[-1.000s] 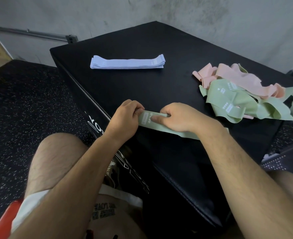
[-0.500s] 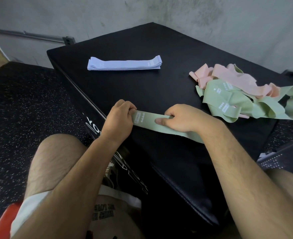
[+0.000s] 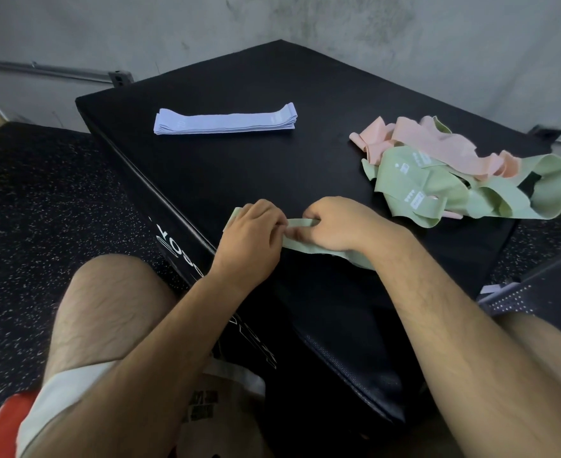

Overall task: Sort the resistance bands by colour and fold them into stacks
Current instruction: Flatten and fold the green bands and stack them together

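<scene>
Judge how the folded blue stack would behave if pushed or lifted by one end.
The blue stack lies flat and thin on the black box, so it would probably slide, not roll or tip. Its layers show at the ends, so a push may fan them apart. Lifted by one end it would likely droop, like the limp bands in the pile.

**Black box with bands on top**

A black padded box [image 3: 305, 94] stands on a dark speckled floor [image 3: 41, 193]. At its far left lies a flat folded stack of pale blue bands [image 3: 226, 122]. At the right, pink bands [image 3: 437, 143] and green bands [image 3: 437, 190] lie tangled in one loose heap. A single green band [image 3: 297, 223] lies by the near edge.
</scene>
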